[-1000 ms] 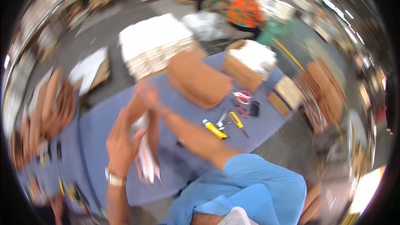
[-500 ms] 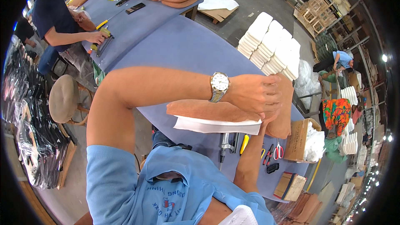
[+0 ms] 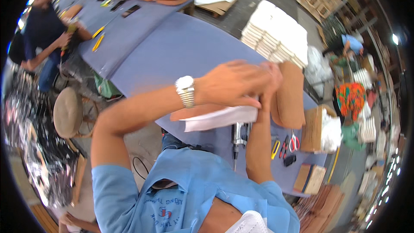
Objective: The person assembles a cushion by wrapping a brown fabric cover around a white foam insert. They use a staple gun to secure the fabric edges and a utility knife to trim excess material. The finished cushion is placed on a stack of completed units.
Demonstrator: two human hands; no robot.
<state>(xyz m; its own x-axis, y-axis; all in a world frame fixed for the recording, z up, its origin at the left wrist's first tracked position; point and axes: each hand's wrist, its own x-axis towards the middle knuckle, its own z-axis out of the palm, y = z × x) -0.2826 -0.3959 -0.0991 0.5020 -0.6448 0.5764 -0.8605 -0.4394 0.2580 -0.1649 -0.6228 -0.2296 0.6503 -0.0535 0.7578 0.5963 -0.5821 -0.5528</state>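
A brown fabric-covered cushion (image 3: 200, 111) with a white flap (image 3: 220, 119) along its near side lies across the blue table, its right end covered by my hands. My left hand (image 3: 233, 84), wearing a metal-band watch, reaches over this end; its fingers are blurred by motion, its thumb pointing right. My right hand (image 3: 270, 80) comes up from below and meets the left at the cushion's end. It looks closed on the edge there, though the fingers are partly hidden. Just right of my hands is a second brown cushion (image 3: 290, 97).
Nearer me lie a power tool (image 3: 239, 136), a yellow cutter (image 3: 275, 149) and red-handled scissors (image 3: 294, 142). A cardboard box (image 3: 311, 133) of white stuffing stands at right. White pads (image 3: 276, 32) are stacked beyond. At far left a person (image 3: 43, 30) works beside a round stool (image 3: 68, 112).
My left hand has shifted left and turned flatter, blurred by motion. The white flap has moved with a bend. The person at far left has drawn a hand-held tool back from the table.
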